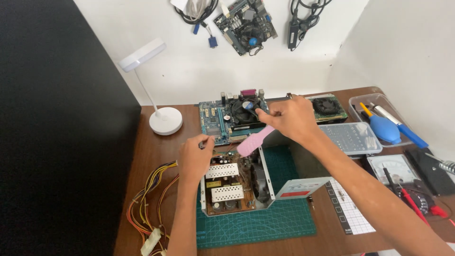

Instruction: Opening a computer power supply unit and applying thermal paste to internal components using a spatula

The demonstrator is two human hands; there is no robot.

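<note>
An opened power supply unit [232,187] with a brown circuit board and silver heat sinks lies on a green cutting mat [284,223]. My left hand [194,156] grips its far left corner. My right hand [289,118] holds a pink-handled brush [253,142] above the unit's far edge, the handle pointing down toward me and the bristle end hidden near my fingers. Behind the unit sits a blue motherboard [218,121] with a black cooler fan [244,111].
A bundle of coloured wires [151,208] trails off the unit to the left. A white desk lamp [163,118] stands at the back left. To the right are a clear parts box [350,137], a tray with a blue blower [384,128], and an analogue multimeter [395,173].
</note>
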